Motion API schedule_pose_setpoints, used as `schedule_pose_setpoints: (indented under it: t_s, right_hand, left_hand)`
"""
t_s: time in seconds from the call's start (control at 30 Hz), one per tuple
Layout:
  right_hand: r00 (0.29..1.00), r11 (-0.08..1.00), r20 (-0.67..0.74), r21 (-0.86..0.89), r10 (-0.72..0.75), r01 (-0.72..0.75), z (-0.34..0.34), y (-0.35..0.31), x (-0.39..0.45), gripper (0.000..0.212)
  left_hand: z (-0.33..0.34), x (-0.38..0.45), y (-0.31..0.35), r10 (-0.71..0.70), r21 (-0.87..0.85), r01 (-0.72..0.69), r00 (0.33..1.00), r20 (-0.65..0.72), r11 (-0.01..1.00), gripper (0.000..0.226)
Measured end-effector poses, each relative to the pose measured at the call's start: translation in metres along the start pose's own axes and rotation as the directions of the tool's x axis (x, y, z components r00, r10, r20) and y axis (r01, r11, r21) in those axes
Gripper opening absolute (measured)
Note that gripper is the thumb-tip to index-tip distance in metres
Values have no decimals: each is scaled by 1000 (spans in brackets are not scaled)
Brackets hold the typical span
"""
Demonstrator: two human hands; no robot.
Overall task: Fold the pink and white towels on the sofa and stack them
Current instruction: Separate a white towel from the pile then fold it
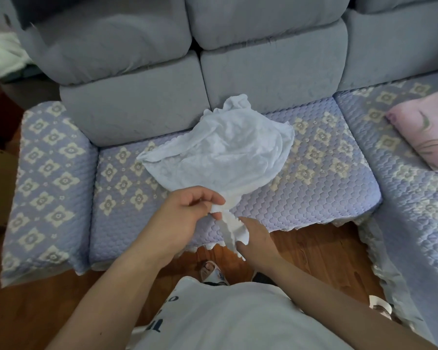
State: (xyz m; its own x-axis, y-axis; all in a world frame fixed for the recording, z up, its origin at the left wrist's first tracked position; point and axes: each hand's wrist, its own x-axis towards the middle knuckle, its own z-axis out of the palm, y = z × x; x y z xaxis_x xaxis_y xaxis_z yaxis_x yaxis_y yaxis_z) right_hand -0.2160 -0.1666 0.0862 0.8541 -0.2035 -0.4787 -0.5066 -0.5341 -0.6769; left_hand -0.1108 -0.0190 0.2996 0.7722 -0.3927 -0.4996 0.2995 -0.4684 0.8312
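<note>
i stand at the near edge of a grey sofa (263, 72) whose seat is covered by a quilted lilac cover (314, 188) with cream flower shapes. a crumpled white towel (213, 147) lies spread on the middle seat, reaching from near the back cushions toward me. its near end is gathered into a narrow twist that hangs over the front edge of the seat. my left hand (187, 210) pinches that twist between thumb and fingers. my right hand (256, 236) is just beside it, a little nearer to me, fingers curled at the hanging tail of the towel; it seems to be gripping it, though the cloth hides the fingertips. the two hands are close together on the same gathered end. a folded pink towel (425, 130) lies flat on the far right seat, well apart from the white one. below me is a wooden floor (314, 248).
</note>
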Motion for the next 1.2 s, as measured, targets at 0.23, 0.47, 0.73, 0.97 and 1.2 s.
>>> schedule_pose_setpoints:
  t_s: [0.23,0.47,0.73,0.97,1.2]
  right_hand:
    - [989,994,-148,104,-11,26,-28,-13,5,11]
    - [964,987,-257,155,74,-34,-51,-7,0,18]
    - [946,922,-292,388,145,-22,-61,-18,19,42]
    - [928,897,-307,317,-209,307,-157,-82,33,85]
    - [866,842,-265,235,-425,485,-184,-166,24,85]
  left_hand:
    - [-18,-1,57,146,-361,-143,989,-18,922,37]
    - [-33,21,124,243,-660,-211,969,-44,721,28]
    - [-36,24,168,346,-640,-294,937,-47,710,26]
    - [-53,24,178,345,-527,-331,936,-75,783,27]
    - [-52,19,181,336,-500,-322,940,-66,804,28]
